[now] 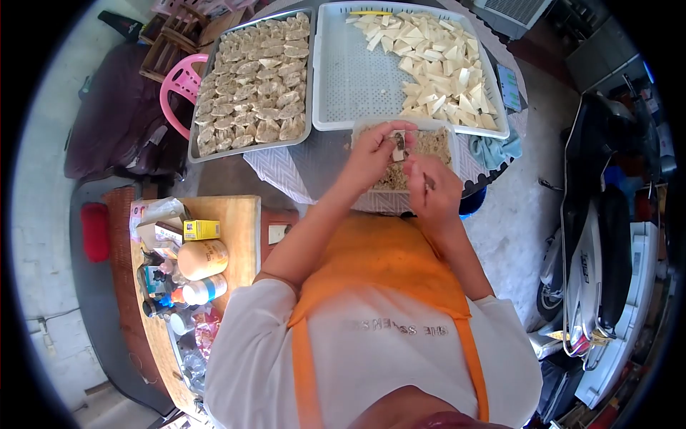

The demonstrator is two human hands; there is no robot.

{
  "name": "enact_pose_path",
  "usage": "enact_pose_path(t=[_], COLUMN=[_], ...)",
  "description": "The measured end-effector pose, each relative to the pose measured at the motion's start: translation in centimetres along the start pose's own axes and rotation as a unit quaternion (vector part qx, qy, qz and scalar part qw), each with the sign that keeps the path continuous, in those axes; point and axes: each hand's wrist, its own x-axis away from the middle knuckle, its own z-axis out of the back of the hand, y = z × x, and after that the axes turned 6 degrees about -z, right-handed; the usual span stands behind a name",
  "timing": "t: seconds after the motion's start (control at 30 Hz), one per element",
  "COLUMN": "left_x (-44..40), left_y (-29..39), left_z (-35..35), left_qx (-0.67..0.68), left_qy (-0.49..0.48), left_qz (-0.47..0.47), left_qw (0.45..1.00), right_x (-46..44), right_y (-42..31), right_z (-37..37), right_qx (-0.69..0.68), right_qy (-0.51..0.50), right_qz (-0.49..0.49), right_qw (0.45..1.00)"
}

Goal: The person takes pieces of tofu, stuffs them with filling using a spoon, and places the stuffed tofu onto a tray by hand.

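Above a white plastic tub [361, 129] of crumbly brownish filling [432, 143], my two hands meet. My left hand [377, 151] is closed on a pale tofu piece [399, 151], which has some dark filling on it. Fingers of my right hand [437, 187] curl around a thin utensil [429, 183]; only a bit of its handle shows, so its kind is unclear. The utensil's working end is hidden near the tofu. Behind the tub, a white perforated tray [343, 93] bears many cut tofu pieces [446, 64], mostly on its right side.
A metal tray [309, 107] with rows of filled, coated pieces [254, 82] stands at the left. A blue cloth [494, 151] lies right of the tub. Left of me, a wooden table [244, 229] carries bottles, jars and a yellow box [201, 229]. A motorbike [589, 272] stands at right.
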Motion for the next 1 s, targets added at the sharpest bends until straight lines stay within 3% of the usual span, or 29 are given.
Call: enact_pose_path(t=[0.07, 0.13, 0.2, 0.23, 0.27, 0.4, 0.6, 0.8, 1.0], left_x=[-0.2, -0.2, -0.4, -0.4, -0.3, -0.6, -0.7, -1.2, -1.8], left_y=[0.1, -0.5, -1.1, -1.4, -1.7, -0.9, -0.3, -0.5, -1.4], left_z=[0.1, 0.3, 1.3, 1.6, 1.4, 1.3, 2.7, 2.3, 1.3], left_qx=[0.055, 0.126, 0.077, 0.053, 0.081, 0.137, 0.168, 0.165, 0.181], left_qy=[0.034, 0.090, 0.071, 0.060, 0.071, 0.097, 0.090, 0.080, 0.029], left_qz=[0.010, 0.009, -0.002, -0.007, 0.006, 0.046, 0.060, 0.096, 0.116], left_qw=[0.998, 0.988, 0.995, 0.997, 0.994, 0.985, 0.980, 0.978, 0.976], right_x=[0.7, -0.3, -1.2, -1.8, -2.1, -2.0, -1.8, -1.7, -2.4], right_y=[1.1, 1.9, 3.7, 5.2, 6.1, 6.7, 8.5, 8.3, 6.0], right_z=[-0.1, 0.5, 1.1, 1.3, 1.3, -1.4, -0.6, 1.6, 1.7], right_qx=[-0.175, -0.409, -0.333, -0.137, 0.066, -0.194, -0.357, -0.416, -0.380], right_qy=[0.015, 0.075, 0.018, -0.070, -0.157, -0.243, -0.177, -0.084, -0.018], right_qz=[-0.180, -0.313, -0.347, -0.304, -0.244, -0.403, -0.477, -0.464, -0.426], right_qw=[0.968, 0.854, 0.877, 0.940, 0.955, 0.861, 0.783, 0.777, 0.821])
